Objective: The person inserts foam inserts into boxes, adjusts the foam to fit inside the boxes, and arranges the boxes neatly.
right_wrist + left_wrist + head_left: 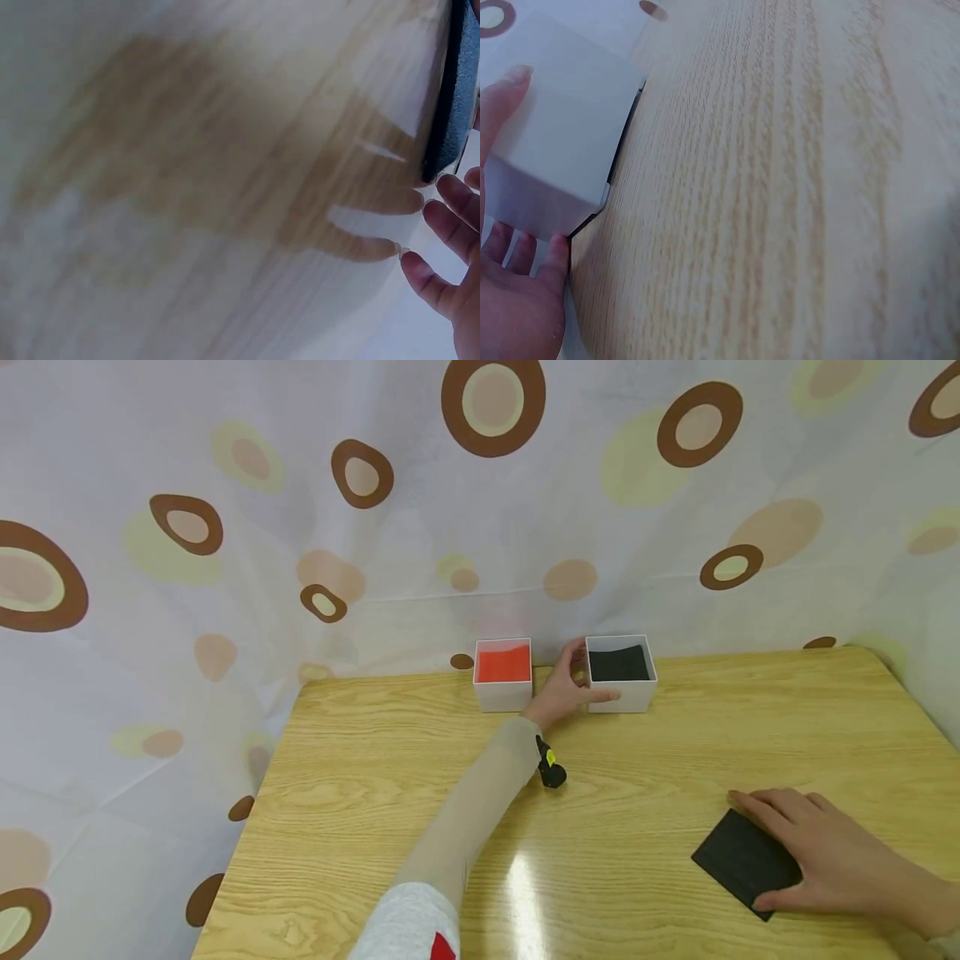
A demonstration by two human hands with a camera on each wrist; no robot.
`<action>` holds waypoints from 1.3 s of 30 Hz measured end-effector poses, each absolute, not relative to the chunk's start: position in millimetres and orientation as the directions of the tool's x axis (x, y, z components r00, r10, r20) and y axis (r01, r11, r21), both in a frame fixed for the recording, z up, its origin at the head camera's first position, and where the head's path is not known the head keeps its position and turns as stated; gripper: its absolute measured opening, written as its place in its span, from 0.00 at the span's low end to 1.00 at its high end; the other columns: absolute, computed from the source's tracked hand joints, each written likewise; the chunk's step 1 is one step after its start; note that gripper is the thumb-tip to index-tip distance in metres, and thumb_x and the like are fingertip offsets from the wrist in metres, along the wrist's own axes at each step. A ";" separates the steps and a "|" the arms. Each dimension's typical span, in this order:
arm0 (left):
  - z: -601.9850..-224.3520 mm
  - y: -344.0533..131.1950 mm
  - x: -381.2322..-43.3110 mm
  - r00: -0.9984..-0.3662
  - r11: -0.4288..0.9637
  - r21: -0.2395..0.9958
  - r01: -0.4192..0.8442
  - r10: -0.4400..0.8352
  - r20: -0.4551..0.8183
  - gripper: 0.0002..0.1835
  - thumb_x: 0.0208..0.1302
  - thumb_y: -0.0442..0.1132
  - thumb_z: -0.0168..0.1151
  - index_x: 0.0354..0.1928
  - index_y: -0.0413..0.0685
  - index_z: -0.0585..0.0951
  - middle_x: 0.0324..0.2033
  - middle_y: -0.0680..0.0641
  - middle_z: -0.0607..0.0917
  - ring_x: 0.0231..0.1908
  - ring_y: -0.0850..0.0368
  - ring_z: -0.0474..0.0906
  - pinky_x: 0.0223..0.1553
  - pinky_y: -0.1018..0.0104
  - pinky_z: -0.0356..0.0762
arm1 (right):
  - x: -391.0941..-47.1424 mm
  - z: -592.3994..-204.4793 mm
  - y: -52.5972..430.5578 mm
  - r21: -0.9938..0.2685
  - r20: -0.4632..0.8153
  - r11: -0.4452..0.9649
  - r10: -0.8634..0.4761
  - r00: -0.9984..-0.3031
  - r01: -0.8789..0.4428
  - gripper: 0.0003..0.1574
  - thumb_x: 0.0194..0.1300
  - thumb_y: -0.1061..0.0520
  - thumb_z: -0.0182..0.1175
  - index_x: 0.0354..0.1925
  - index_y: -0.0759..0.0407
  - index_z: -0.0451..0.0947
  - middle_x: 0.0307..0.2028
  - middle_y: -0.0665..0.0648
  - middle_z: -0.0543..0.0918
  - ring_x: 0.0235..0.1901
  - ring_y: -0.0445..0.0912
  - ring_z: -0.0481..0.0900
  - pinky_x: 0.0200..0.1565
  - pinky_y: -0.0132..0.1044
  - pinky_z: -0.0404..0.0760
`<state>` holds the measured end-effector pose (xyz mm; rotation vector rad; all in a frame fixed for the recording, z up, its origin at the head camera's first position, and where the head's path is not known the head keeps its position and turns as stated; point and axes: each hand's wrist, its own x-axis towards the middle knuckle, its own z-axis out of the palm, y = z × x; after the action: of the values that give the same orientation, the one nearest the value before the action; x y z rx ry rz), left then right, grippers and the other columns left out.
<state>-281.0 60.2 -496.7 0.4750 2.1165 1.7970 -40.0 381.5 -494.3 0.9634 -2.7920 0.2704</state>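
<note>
My left hand is at a small white box, its thumb laid across the front face and its other fingers around the left side. Inside that box shows a black piece. In the left wrist view the thumb lies on the white box, with fingertips at its lower edge. My right hand grips a flat black square piece on the table, thumb at the near edge and fingers at the far one. In the right wrist view only the dark edge of this black piece shows, beside the fingertips.
A second white box with a red-orange piece in it stands left of the first, at the back of the wooden table. Behind the table hangs a white patterned cloth. A black strap device sits on the left wrist.
</note>
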 end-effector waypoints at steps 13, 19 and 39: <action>-495.3 59.4 -278.2 -0.891 0.152 0.988 0.031 0.453 -0.041 0.57 0.56 0.36 0.82 0.81 0.59 0.55 0.71 0.55 0.67 0.68 0.63 0.66 0.69 0.65 0.70 | -53.8 -491.3 397.4 -0.124 0.180 0.790 -0.577 -0.797 -0.600 0.73 0.39 0.20 0.77 0.74 0.55 0.68 0.59 0.50 0.78 0.52 0.47 0.77 0.53 0.34 0.62; -495.9 59.4 -280.2 -0.893 0.166 0.985 0.038 0.449 -0.041 0.58 0.55 0.37 0.82 0.81 0.60 0.55 0.72 0.54 0.67 0.69 0.62 0.66 0.69 0.67 0.69 | -59.5 -489.9 400.9 -0.134 0.200 0.770 -0.595 -0.778 -0.623 0.74 0.42 0.28 0.82 0.78 0.57 0.63 0.59 0.54 0.80 0.52 0.49 0.77 0.64 0.20 0.47; -495.8 58.2 -280.0 -0.892 0.152 0.988 0.027 0.450 -0.045 0.57 0.55 0.36 0.82 0.81 0.60 0.55 0.72 0.54 0.67 0.70 0.62 0.66 0.70 0.65 0.69 | -64.2 -491.0 401.9 -0.150 0.224 0.748 -0.611 -0.759 -0.647 0.73 0.41 0.28 0.82 0.77 0.56 0.65 0.64 0.59 0.75 0.57 0.48 0.71 0.63 0.15 0.39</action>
<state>-280.0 58.2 -495.8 0.4583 2.1056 1.7942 -64.2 401.9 -491.0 1.0099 -2.7845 0.3287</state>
